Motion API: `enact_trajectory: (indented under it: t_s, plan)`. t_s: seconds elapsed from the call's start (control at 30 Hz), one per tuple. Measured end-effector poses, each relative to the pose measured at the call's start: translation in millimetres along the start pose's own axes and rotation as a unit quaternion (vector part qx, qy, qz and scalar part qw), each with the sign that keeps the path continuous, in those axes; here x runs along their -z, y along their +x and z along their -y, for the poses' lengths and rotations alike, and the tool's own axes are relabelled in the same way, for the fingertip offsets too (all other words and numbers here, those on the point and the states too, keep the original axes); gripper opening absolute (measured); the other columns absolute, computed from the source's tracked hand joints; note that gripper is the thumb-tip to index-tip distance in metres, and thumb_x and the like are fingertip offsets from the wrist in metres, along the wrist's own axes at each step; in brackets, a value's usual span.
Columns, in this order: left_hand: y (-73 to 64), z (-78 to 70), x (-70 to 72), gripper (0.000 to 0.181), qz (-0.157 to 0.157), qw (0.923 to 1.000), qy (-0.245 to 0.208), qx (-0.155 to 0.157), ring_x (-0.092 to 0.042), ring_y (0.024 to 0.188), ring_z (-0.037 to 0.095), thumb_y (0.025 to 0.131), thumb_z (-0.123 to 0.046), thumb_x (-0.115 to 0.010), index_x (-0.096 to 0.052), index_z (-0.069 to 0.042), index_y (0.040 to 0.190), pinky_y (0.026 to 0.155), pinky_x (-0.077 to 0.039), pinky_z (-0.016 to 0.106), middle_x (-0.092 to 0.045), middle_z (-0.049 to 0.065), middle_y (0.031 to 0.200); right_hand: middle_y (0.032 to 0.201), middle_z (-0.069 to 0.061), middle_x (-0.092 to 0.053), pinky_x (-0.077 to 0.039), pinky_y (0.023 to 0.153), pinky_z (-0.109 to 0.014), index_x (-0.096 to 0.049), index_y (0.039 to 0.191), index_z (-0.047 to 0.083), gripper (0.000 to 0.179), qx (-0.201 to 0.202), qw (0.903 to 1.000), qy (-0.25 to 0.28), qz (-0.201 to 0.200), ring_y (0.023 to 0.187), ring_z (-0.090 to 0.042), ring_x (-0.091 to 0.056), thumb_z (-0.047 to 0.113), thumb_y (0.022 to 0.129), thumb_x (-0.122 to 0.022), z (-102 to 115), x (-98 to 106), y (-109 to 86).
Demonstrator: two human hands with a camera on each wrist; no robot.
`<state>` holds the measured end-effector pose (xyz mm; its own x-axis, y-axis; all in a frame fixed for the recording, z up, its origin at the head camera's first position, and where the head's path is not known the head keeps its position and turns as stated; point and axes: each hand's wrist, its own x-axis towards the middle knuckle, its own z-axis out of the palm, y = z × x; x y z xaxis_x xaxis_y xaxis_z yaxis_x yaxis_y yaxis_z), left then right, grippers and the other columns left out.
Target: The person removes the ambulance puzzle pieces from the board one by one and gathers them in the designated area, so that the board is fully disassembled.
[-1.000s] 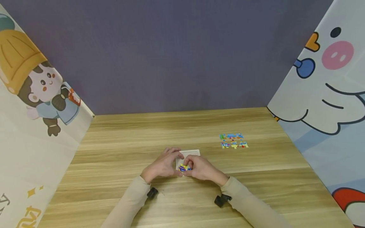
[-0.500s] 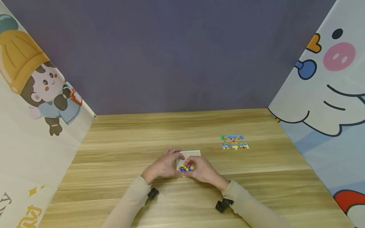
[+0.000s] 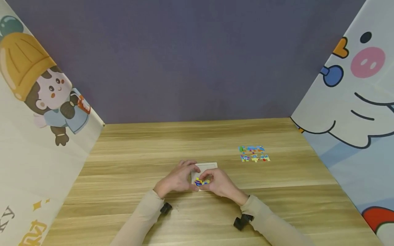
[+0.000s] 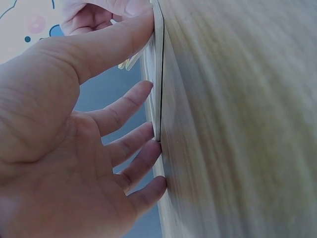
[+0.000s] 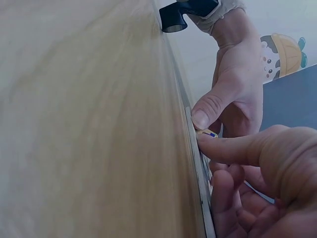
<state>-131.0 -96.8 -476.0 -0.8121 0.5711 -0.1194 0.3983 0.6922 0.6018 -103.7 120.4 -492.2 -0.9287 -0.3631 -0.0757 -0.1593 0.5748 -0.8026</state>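
Note:
A small pale puzzle board (image 3: 207, 166) lies on the table between both hands, with a few yellow and blue pieces at its near end. My left hand (image 3: 180, 177) holds the board at its left side, thumb at the near edge and fingertips along the side. Over the near end, my right hand (image 3: 221, 181) pinches a yellow and blue puzzle piece (image 5: 208, 134) between thumb and fingers. The left wrist view shows thin piece edges (image 4: 130, 63) tilted up from the board. The right fingers hide part of the board and its pieces.
Several colourful puzzle pieces (image 3: 254, 158) lie in two rows on the wooden table (image 3: 147, 143), to the right and beyond the board. A grey back wall (image 3: 197, 61) and printed side panels enclose the table. Dark wrist cameras (image 3: 241, 222) hang beneath the sleeves.
The right fingers shift slightly over the near end of the board, so more of the pieces there shows. The left hand keeps its place; the whole head view drifts slightly.

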Motion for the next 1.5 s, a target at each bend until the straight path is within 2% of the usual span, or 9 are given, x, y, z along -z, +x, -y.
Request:
enact_trajectory:
  t_s: [0.3,0.57,0.77,0.93,1.03,1.17,1.37,1.5]
  plan:
    - [1.5,-0.8,1.3,0.057,0.001,1.0,0.001,0.003,-0.036,0.154,0.037,0.081,-0.029,-0.094,-0.069,-0.016,0.13,0.125,-0.037,0.058,-0.043,0.012,0.167,0.097,0.003,-0.078,-0.046,0.063,-0.022,-0.08,0.1,0.016,0.021,0.021,0.9997,-0.011,0.007,0.07,-0.008,-0.055,0.02,0.083,-0.092,-1,4,3.9]
    - [2.7,-0.6,0.2,0.058,0.01,0.9999,0.003,0.006,-0.035,0.154,0.038,0.082,-0.031,-0.094,-0.068,-0.017,0.132,0.125,-0.037,0.061,-0.042,0.012,0.168,0.102,0.001,-0.078,-0.052,0.071,-0.022,-0.08,0.106,0.013,0.025,0.06,0.997,-0.04,0.027,0.085,-0.01,-0.063,0.02,0.085,-0.09,-6,7,4.0]
    - [3.1,-2.8,0.7,0.06,0.013,0.9998,0.01,0.011,-0.036,0.154,0.038,0.081,-0.03,-0.094,-0.067,-0.016,0.134,0.125,-0.037,0.061,-0.043,0.011,0.167,0.105,0.001,-0.077,-0.051,0.064,-0.021,-0.08,0.11,0.014,0.026,0.055,0.9975,-0.023,0.038,0.073,-0.005,-0.059,0.02,0.086,-0.089,-11,15,5.0]
    - [2.5,-3.4,0.0,0.06,0.013,0.9998,0.01,0.013,-0.037,0.153,0.037,0.081,-0.029,-0.094,-0.067,-0.016,0.133,0.125,-0.036,0.06,-0.043,0.011,0.167,0.081,0.005,-0.068,-0.041,0.051,-0.019,-0.08,0.112,0.014,0.028,0.072,0.9963,-0.027,0.039,0.056,-0.001,-0.045,0.023,0.087,-0.089,-18,23,4.3]
    - [1.9,-3.6,-0.4,0.06,0.012,0.9998,0.009,0.013,-0.036,0.153,0.037,0.08,-0.029,-0.094,-0.067,-0.016,0.133,0.125,-0.036,0.061,-0.043,0.011,0.167,0.07,0.007,-0.059,-0.038,0.05,-0.018,-0.08,0.113,0.014,0.029,0.086,0.9951,-0.029,0.039,0.055,0.0,-0.042,0.024,0.087,-0.088,-23,29,3.5]
    - [1.6,-3.2,-0.8,0.06,0.012,0.9998,0.011,0.013,-0.036,0.154,0.037,0.08,-0.03,-0.094,-0.067,-0.016,0.133,0.125,-0.037,0.061,-0.043,0.01,0.167,0.072,0.009,-0.059,-0.038,0.051,-0.018,-0.08,0.114,0.016,0.028,0.091,0.9944,-0.03,0.043,0.056,0.001,-0.042,0.025,0.089,-0.087,-31,37,2.3]
    - [0.0,-2.4,-0.2,0.059,0.01,0.9999,0.007,0.011,-0.036,0.154,0.038,0.082,-0.029,-0.093,-0.067,-0.015,0.133,0.124,-0.038,0.062,-0.042,0.011,0.168,0.085,0.003,-0.066,-0.038,0.049,-0.019,-0.08,0.114,0.016,0.027,0.085,0.9952,-0.026,0.041,0.055,-0.001,-0.043,0.026,0.09,-0.086,-43,53,-2.0]
    - [-3.3,-3.2,0.1,0.059,0.009,0.9999,0.001,0.01,-0.034,0.154,0.039,0.082,-0.027,-0.093,-0.067,-0.015,0.133,0.124,-0.037,0.063,-0.041,0.011,0.168,0.083,0.003,-0.063,-0.037,0.048,-0.018,-0.08,0.116,0.015,0.029,0.067,0.9969,-0.025,0.034,0.054,0.0,-0.043,0.026,0.09,-0.087,-51,63,-7.4]
